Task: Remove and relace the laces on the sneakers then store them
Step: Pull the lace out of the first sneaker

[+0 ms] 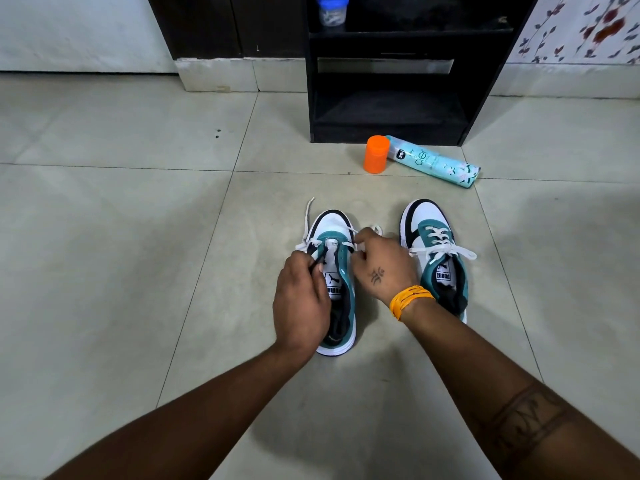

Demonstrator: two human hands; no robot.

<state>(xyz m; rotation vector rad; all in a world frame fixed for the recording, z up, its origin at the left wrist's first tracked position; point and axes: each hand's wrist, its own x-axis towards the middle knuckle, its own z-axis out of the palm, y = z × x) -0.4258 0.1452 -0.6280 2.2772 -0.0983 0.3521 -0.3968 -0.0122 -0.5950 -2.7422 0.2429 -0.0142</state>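
1. Standing on the tiled floor (121,237) near the middle of the view, the left sneaker (335,282) is pointed toe-away, with its white lace (306,223) threaded only through the far eyelets and one loose end trailing to the far left.
2. The lace is pinched on the left side of the shoe by the curled fingers of the left hand (301,299).
3. The other end is apparently gripped by the right hand (381,265), fingers curled, though the pinch itself is partly hidden.
4. A yellow band (410,299) is worn on the right wrist.
5. The right sneaker (438,258) is seen just to the right, fully laced, with its lace ends spread sideways.
6. Farther away, an orange cap (376,154) is stood upright touching a teal spray can (436,162) laid on its side.
7. A dark shelf unit (398,109) is set behind them, with a blue-lidded jar (332,10) on an upper shelf.
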